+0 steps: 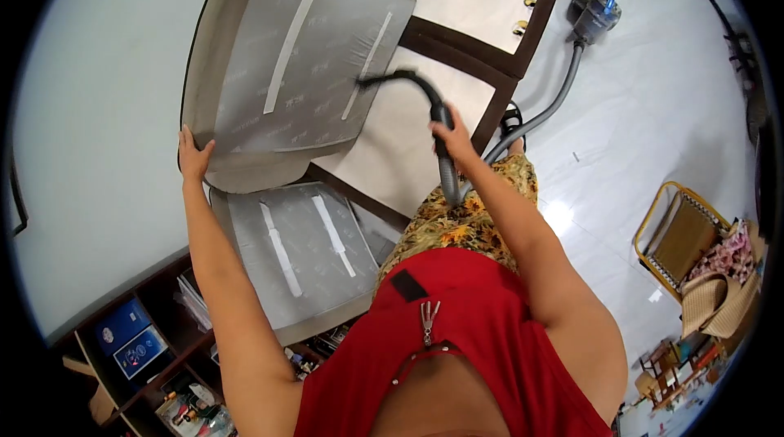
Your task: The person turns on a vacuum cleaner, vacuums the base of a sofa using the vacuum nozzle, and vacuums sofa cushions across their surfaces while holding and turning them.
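My left hand (195, 157) holds the lower left edge of a large grey sofa cushion (245, 61), its thumb on the near face and its fingers at the rim. The cushion is tilted up, its underside with pale strips facing me. In my right hand (457, 139) is the black handle of a vacuum cleaner hose (445, 163). The slim black nozzle (377, 80), slightly blurred, points at the cushion's underside; whether it touches cannot be made out. A second grey cushion (306, 233) leans below, beside my left forearm.
The vacuum cleaner body (594, 14) stands on the glossy floor, its grey hose (563, 94) curving past my foot. A dark wooden sofa frame (465, 57) with pale panels lies ahead. Shelves (175, 355) are at lower left; a folding chair (682, 237) stands right.
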Tool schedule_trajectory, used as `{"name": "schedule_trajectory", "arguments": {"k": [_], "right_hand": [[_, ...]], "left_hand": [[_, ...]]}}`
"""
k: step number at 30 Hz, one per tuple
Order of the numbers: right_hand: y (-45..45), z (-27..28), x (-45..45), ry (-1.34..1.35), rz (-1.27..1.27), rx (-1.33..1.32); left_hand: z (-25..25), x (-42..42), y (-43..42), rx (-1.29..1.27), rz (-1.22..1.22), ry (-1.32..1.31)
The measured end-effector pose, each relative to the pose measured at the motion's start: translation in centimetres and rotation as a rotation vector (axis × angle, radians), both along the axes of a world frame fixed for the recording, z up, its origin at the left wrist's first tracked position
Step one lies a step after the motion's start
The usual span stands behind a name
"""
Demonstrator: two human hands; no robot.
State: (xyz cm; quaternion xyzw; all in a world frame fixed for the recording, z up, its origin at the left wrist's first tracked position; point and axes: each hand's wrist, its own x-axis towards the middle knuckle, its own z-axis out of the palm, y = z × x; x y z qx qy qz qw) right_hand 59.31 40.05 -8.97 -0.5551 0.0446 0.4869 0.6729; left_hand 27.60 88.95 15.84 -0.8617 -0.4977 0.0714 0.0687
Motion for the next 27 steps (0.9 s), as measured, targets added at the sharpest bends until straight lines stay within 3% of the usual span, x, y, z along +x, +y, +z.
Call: {"name": "schedule_trajectory", "arguments": {"k": [3, 10, 14, 19, 25, 27], "right_hand": [[-1.4, 1.9, -2.1, -0.149, 0.194, 0.0], [0.9, 10.8, 2.3, -0.358, -0.217, 0.19], [5.9, 14.9, 6.8, -0.328, -0.335, 0.357], [8.3, 14.9, 3.9, -0.288, -0.205, 0.34], [3.5, 13.3, -2.6, -0.369, 0.055, 0.248], [3.0, 14.1, -2.2, -0.398, 0.022, 0.238]], "left_hand": [[0.1, -0.1, 0.3, 0.002, -0.019, -0.012], [-0.2, -0.2, -0.5, 0.064, -0.039, 0.012], [0.0, 0.1, -1.1, 0.054, -0.01, -0.005], [0.5, 1.0, -1.8, 0.03, 0.053, 0.004], [0.7, 1.1, -1.6, -0.004, 0.083, 0.004], [1.0, 1.3, -1.6, -0.01, 0.089, 0.0]]}}
